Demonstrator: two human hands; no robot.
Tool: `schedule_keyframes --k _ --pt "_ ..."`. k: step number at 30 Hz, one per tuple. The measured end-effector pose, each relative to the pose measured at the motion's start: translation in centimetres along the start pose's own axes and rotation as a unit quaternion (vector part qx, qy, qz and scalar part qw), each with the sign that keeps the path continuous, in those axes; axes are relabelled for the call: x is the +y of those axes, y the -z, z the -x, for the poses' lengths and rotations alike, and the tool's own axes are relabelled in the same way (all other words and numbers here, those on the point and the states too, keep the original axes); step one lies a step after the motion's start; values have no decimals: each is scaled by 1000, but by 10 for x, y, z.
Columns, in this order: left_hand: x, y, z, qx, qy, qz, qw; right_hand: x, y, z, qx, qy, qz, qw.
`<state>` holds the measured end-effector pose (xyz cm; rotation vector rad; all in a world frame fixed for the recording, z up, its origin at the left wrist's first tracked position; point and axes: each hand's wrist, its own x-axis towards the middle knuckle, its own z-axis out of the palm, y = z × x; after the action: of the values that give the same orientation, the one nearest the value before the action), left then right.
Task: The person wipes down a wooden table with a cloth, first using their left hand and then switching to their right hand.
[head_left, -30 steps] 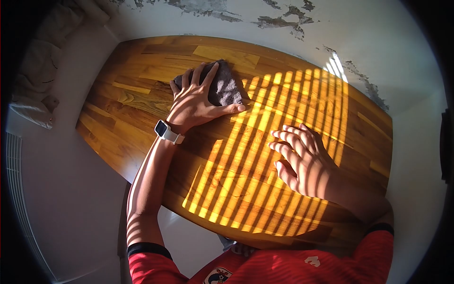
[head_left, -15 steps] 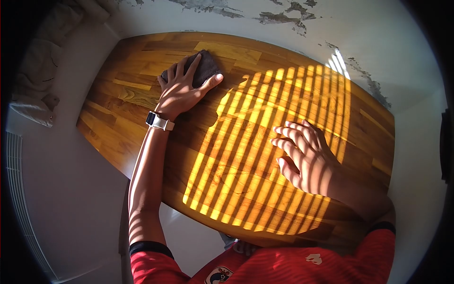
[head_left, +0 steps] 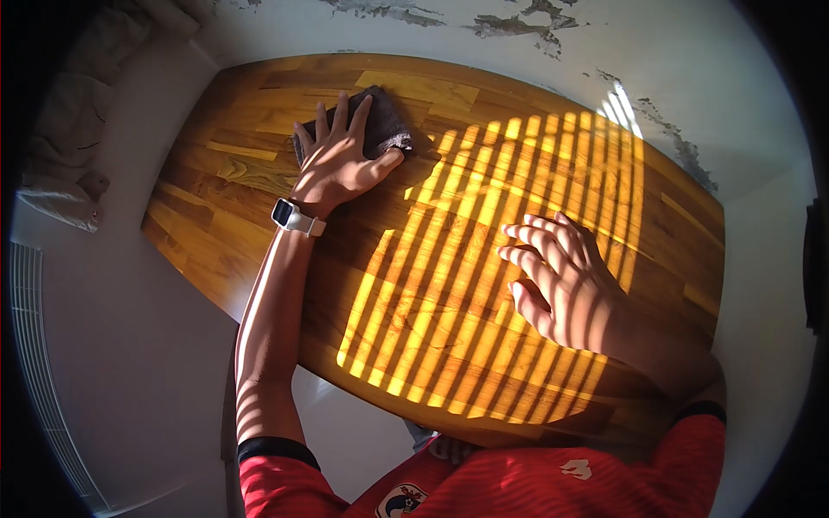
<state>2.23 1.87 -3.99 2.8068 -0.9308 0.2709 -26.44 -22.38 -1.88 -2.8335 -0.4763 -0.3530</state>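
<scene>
My left hand (head_left: pixel 342 169) lies flat with fingers spread on a dark folded cloth (head_left: pixel 389 129), pressing it against the wooden tabletop (head_left: pixel 345 259) near its far side. Part of the cloth is hidden under the palm and fingers. A smartwatch (head_left: pixel 285 214) with a pale strap is on my left wrist. To the right, my right hand (head_left: pixel 566 281) rests open over the striped sunlit patch of wood, fingers apart and holding nothing.
A white wall (head_left: pixel 725 104) with peeling paint borders the table's far side. Pale bunched fabric (head_left: pixel 69 155) hangs at the upper left, above a white slatted grille (head_left: pixel 39 328). The table's near edge runs close to my red shirt (head_left: pixel 518 483).
My left hand has shifted slightly to the right, and its fingers look more spread. The cloth's right corner sits a little lower. My right hand has stayed almost in place.
</scene>
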Motion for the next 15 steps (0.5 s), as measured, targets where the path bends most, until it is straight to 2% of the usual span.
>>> schedule_keyframes --k 3,4,7,8,11,14,15 --pt "7 5 -1 44 -87 46 994 -2 2 -1 -4 -3 5 1000" --pt "12 11 -1 120 -159 66 978 -1 2 -1 -4 -3 2 1000" --pt "18 19 -3 82 -203 136 966 -1 2 -1 -3 -4 -4 1000" --pt "23 18 -3 146 -233 122 954 -1 1 0 -1 -4 -4 1000" --pt "27 14 -1 144 -217 127 957 1 -1 2 -27 -11 -8 1000" --pt "33 15 -1 85 -151 195 965 1 0 3 -42 -14 -8 999" --pt "32 15 -2 89 -159 191 965 1 0 2 -42 -14 -8 999"
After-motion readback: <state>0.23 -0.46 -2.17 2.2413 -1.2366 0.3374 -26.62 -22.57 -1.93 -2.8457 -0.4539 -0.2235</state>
